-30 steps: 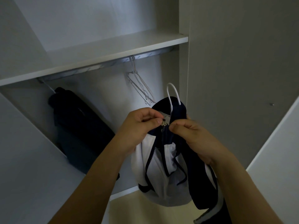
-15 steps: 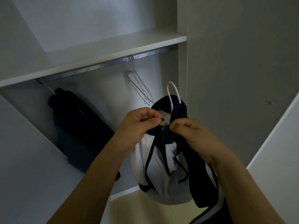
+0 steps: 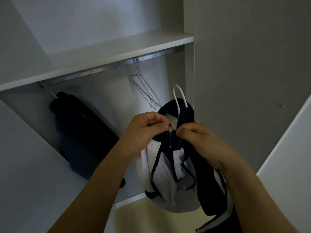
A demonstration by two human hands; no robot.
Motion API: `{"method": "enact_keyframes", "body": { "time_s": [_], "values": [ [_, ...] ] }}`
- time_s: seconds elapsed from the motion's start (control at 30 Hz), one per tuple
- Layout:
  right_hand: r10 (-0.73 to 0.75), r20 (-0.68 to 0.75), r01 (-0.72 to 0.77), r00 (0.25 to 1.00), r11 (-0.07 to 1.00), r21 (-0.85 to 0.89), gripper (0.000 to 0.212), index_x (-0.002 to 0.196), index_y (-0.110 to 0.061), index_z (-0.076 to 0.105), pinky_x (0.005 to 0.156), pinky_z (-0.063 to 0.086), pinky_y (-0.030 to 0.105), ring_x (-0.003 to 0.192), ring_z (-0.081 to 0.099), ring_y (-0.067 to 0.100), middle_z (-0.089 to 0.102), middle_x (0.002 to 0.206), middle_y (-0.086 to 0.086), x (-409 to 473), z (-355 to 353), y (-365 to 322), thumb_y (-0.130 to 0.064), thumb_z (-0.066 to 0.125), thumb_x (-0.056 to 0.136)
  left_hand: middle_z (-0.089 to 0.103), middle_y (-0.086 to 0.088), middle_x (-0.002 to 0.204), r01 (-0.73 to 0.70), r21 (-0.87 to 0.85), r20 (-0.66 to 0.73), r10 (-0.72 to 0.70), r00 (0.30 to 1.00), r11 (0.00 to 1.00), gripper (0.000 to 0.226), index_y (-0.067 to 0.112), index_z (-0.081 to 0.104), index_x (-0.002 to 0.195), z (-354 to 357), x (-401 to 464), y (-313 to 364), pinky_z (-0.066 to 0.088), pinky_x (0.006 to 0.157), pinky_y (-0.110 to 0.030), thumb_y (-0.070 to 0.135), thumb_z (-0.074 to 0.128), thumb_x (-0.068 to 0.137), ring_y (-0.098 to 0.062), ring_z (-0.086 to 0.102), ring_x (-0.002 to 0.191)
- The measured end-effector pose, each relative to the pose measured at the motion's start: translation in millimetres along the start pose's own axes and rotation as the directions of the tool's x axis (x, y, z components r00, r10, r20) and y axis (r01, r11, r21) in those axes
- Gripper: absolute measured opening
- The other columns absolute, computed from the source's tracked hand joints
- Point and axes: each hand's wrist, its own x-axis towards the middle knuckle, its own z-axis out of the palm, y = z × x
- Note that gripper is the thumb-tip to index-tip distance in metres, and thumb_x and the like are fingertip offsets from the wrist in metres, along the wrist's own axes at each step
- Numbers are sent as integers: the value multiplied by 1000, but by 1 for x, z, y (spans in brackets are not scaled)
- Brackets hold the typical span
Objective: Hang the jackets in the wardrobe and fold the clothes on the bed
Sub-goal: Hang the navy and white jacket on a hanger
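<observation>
I hold a navy and white zip jacket [image 3: 170, 179] up in front of the open wardrobe. It sits on a white hanger [image 3: 179, 96] whose hook sticks up above the collar. My left hand [image 3: 144, 132] pinches the metal zipper pull [image 3: 169, 128] at the collar. My right hand [image 3: 195, 137] grips the other side of the collar next to the zipper. The wardrobe's metal rail [image 3: 104, 68] runs under a white shelf [image 3: 117, 54], above and behind my hands.
Several bare wire hangers [image 3: 144, 88] hang on the rail just behind the jacket. A dark jacket [image 3: 79, 130] hangs at the rail's left end. A grey wardrobe door [image 3: 252, 73] stands on the right and a white panel [image 3: 27, 165] on the left. Light floor [image 3: 143, 219] shows below.
My hands and the jacket stay almost in place. My left fingers have shifted slightly on the zipper pull at the collar.
</observation>
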Motion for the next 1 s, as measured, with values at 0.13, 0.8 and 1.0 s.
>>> {"method": "enact_keyframes", "body": {
  "time_s": [0.13, 0.8, 1.0],
  "values": [
    [17, -15, -17, 1000, 1000, 24, 34, 61, -18, 66, 78, 41, 31, 81, 54, 16, 51, 99, 17, 0, -1, 0, -12, 57, 93, 75, -4, 83, -9, -6, 21, 10, 1000, 1000, 15, 12, 73, 86, 0, 0, 0, 53, 73, -24, -1, 66, 87, -15, 70, 78],
    [62, -86, -57, 994, 997, 57, 26, 80, -14, 75, 99, 46, 46, 99, 60, 33, 52, 120, 30, 10, 2, 3, -15, 55, 95, 59, 6, 77, -362, 485, 50, 387, 921, 796, 8, 15, 69, 82, 0, 3, -9, 45, 64, -18, 7, 70, 83, -10, 54, 66],
    [87, -91, -81, 992, 994, 67, 22, 91, -3, 73, 100, 47, 46, 107, 60, 38, 52, 123, 27, 13, -4, 6, -16, 56, 95, 68, 8, 85, -192, 347, 32, 193, 981, 918, 14, 19, 68, 98, 4, 7, -18, 55, 65, -27, 10, 68, 87, -19, 66, 69]
  ]
}}
